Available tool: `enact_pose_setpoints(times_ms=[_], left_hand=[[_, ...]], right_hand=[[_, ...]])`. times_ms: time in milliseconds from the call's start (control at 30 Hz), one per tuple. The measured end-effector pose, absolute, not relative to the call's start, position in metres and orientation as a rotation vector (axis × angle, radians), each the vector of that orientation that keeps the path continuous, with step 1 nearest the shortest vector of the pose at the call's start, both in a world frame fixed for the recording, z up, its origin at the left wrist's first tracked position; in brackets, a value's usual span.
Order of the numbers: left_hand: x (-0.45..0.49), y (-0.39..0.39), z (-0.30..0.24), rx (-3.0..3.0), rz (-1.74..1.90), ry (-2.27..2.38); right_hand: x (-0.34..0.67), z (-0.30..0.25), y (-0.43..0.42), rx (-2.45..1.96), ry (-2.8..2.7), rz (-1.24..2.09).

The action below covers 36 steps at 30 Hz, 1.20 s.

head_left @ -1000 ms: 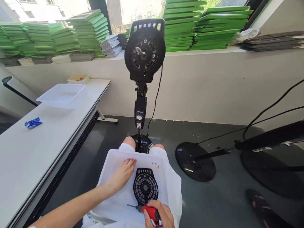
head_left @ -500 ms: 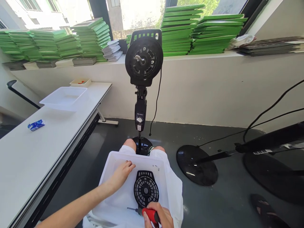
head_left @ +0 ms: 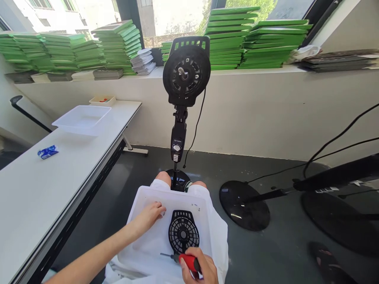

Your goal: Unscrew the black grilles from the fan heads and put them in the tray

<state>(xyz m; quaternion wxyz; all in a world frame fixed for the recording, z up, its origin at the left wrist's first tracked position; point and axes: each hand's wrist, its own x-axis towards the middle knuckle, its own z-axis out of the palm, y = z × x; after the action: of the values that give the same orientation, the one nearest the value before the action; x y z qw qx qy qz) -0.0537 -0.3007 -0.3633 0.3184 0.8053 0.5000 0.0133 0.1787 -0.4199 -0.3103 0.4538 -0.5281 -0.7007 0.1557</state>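
Note:
A white plastic tray point(head_left: 134, 232) rests on my lap. Inside it lies a black round grille-like cover point(head_left: 183, 232) with a slotted top. My left hand point(head_left: 154, 213) reaches into the far left part of the tray, fingers stretched and bent downward, close to a tiny dark piece near the fingertips. My right hand point(head_left: 204, 266) grips a red and black power screwdriver point(head_left: 189, 261), its thin bit pointing left just below the cover. Small dark screws point(head_left: 196, 206) lie at the tray's far right. Ahead stands a fan point(head_left: 186, 75) without blades, its shaft exposed.
On the left, a white table point(head_left: 74, 157) carries an empty clear tray point(head_left: 83, 118), a small box with red bits point(head_left: 103, 101) and a blue packet point(head_left: 47, 152). Green stacks point(head_left: 231, 39) line the sill. Another stand's round base point(head_left: 244, 205) and cables are on the right.
My left hand has come down a little toward the tray bottom, its fingers less spread. The view has swung slightly left. The right hand keeps hold of the power screwdriver.

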Motion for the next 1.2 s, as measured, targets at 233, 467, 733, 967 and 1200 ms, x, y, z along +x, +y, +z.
enact_pose_setpoints(times_ms=[233,467,733,967,1200], left_hand=[[-0.046,-0.303,-0.368,2.163,0.036,1.311],[-0.041,-0.304,-0.364,2.19,-0.034,1.303],[-0.037,-0.303,-0.353,2.187,0.001,1.328],[-0.035,-0.303,-0.302,2.098,0.514,1.266],[-0.021,-0.289,-0.234,1.429,0.78,0.899]], right_hand=[[0.181,-0.304,-0.417,-1.277,-1.811,0.415],[0.174,-0.311,-0.421,-1.332,-1.731,0.401],[0.182,-0.305,-0.413,-1.239,-1.76,0.469],[0.186,-0.268,-0.389,-0.951,-1.781,0.572],[0.199,-0.204,-0.348,-1.001,-1.75,0.268]])
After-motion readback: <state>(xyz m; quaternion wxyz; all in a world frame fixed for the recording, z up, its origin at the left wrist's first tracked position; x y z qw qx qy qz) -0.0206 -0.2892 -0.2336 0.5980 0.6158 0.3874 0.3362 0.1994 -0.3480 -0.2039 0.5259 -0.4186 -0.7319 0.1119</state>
